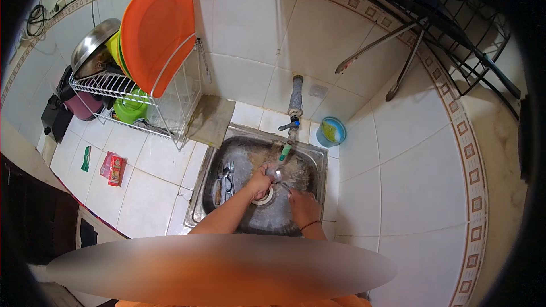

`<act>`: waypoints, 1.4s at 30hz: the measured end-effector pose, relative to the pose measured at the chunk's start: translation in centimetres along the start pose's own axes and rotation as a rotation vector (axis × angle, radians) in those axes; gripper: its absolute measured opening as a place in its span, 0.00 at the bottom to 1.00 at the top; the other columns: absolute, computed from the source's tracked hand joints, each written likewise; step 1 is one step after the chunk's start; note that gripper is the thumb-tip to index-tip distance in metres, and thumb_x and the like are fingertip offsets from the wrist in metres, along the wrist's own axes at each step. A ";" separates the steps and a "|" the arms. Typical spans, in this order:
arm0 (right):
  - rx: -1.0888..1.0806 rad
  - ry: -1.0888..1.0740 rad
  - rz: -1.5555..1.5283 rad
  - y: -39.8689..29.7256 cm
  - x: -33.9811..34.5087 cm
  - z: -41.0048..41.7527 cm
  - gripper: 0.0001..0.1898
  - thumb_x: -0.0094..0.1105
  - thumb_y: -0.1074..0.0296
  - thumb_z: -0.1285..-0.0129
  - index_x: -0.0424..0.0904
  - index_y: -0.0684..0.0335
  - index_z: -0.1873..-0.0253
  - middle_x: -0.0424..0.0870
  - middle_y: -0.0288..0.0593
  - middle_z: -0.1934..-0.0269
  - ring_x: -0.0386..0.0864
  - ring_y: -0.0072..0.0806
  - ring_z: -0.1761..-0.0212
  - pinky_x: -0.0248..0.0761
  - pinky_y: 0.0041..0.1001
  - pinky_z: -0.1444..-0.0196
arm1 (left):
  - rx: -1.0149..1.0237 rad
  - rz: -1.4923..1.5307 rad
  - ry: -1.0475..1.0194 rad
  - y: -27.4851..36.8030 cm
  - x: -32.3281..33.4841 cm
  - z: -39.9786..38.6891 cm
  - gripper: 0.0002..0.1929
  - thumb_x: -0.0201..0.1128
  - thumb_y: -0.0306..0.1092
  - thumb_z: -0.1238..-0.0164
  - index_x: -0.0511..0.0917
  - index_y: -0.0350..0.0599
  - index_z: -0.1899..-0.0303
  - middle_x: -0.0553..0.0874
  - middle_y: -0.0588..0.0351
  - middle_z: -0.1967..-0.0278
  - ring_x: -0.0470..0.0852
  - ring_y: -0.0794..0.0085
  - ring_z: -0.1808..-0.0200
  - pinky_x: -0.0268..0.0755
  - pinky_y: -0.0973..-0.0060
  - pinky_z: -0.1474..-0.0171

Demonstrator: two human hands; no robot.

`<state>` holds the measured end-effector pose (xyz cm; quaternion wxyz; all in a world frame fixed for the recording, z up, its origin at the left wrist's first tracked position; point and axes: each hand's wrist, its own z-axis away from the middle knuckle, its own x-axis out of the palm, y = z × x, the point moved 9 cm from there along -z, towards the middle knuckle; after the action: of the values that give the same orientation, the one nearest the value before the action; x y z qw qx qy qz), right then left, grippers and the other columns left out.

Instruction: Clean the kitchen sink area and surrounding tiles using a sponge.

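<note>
In the steel sink (pixel 251 221), my right hand (pixel 305 209) grips the handle of a metal spoon or ladle (pixel 277 175). The fingers of my left hand (pixel 259 182) are closed about its shiny rounded end, which sits just below the green tip of the tap (pixel 285 152). Water seems to run over it, though blur hides the detail. Beneath my left hand shows part of the pale ring of the drain (pixel 265 199). Along the left side of the basin lie several pieces of cutlery, among them a fork (pixel 230 170).
A white wire dish rack (pixel 155 113) with an orange tray (pixel 160 30) and a steel pan (pixel 91 44) stands left. Beside it lies a cloth (pixel 211 119). A blue tub (pixel 331 132) sits behind the sink's right corner. Metal tongs (pixel 379 44) hang upper right. A red packet (pixel 114 170) rests on the counter.
</note>
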<state>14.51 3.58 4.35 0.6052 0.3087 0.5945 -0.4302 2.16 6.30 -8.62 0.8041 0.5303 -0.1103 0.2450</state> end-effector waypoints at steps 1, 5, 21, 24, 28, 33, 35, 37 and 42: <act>-0.003 0.001 0.000 -0.1 0.5 0.0 0.11 0.48 0.60 0.39 0.74 0.53 0.54 0.77 0.49 0.63 0.76 0.42 0.57 0.71 0.41 0.62 | 0.041 0.049 0.019 0.2 -0.3 0.0 0.15 0.51 0.22 0.40 0.67 0.40 0.50 0.78 0.54 0.65 0.78 0.72 0.70 0.75 0.80 0.71; 0.037 0.142 -0.103 0.2 0.0 0.1 0.13 0.51 0.60 0.41 0.76 0.53 0.52 0.77 0.50 0.63 0.76 0.44 0.60 0.71 0.39 0.62 | 0.080 -0.020 0.051 1.1 -0.4 0.3 0.15 0.50 0.22 0.39 0.66 0.35 0.50 0.78 0.52 0.63 0.80 0.68 0.68 0.78 0.74 0.71; -0.025 0.312 -0.257 -1.0 -1.8 1.7 0.10 0.54 0.66 0.45 0.78 0.54 0.57 0.76 0.45 0.68 0.76 0.42 0.67 0.70 0.38 0.67 | 0.157 -0.407 -0.045 3.4 -1.6 1.5 0.10 0.49 0.26 0.35 0.71 0.36 0.54 0.79 0.53 0.65 0.79 0.72 0.67 0.74 0.76 0.65; 0.005 0.275 -0.157 -0.6 -1.5 1.6 0.11 0.52 0.67 0.44 0.78 0.53 0.56 0.77 0.44 0.67 0.77 0.42 0.67 0.70 0.38 0.67 | 0.273 -0.876 -0.096 4.0 -1.8 1.9 0.11 0.49 0.29 0.35 0.72 0.37 0.53 0.79 0.51 0.64 0.80 0.70 0.62 0.73 0.73 0.59; -0.015 0.301 -0.126 -1.0 -1.5 2.4 0.11 0.49 0.69 0.44 0.78 0.53 0.57 0.76 0.44 0.67 0.77 0.42 0.67 0.70 0.38 0.68 | 0.675 -0.855 -0.053 6.7 -0.2 5.5 0.15 0.53 0.29 0.41 0.73 0.43 0.51 0.81 0.46 0.59 0.75 0.62 0.48 0.66 0.69 0.47; -0.078 0.306 0.000 -2.0 -1.1 3.4 0.12 0.46 0.71 0.44 0.78 0.51 0.57 0.75 0.41 0.68 0.77 0.39 0.68 0.70 0.35 0.68 | 0.828 -1.551 -0.009 8.3 3.8 9.0 0.15 0.55 0.32 0.43 0.76 0.53 0.53 0.79 0.46 0.55 0.74 0.60 0.47 0.56 0.66 0.39; -0.128 0.323 -0.003 -2.5 -1.5 3.8 0.13 0.46 0.71 0.44 0.78 0.51 0.57 0.74 0.40 0.69 0.76 0.38 0.69 0.69 0.34 0.69 | 0.611 -1.675 -0.165 6.8 3.5 8.3 0.14 0.56 0.35 0.43 0.77 0.53 0.54 0.80 0.47 0.57 0.71 0.60 0.44 0.56 0.65 0.39; -0.177 0.342 -0.005 -3.1 -2.1 4.3 0.13 0.46 0.71 0.45 0.78 0.51 0.57 0.74 0.40 0.70 0.76 0.37 0.69 0.69 0.34 0.69 | 0.628 -1.822 -0.231 6.1 3.2 8.3 0.11 0.54 0.38 0.42 0.79 0.51 0.60 0.81 0.47 0.62 0.75 0.59 0.49 0.56 0.63 0.38; -0.247 0.442 -0.085 -3.7 -3.3 6.3 0.13 0.47 0.74 0.47 0.79 0.51 0.60 0.74 0.40 0.73 0.76 0.36 0.70 0.70 0.34 0.69 | 0.761 -1.778 -0.247 6.3 2.6 10.1 0.07 0.51 0.34 0.42 0.76 0.44 0.70 0.81 0.47 0.70 0.80 0.54 0.64 0.72 0.62 0.57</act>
<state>14.28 -3.10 8.76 0.4750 0.2936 0.7729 -0.3014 2.01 -0.11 1.78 0.4534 0.6664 0.3332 -0.4892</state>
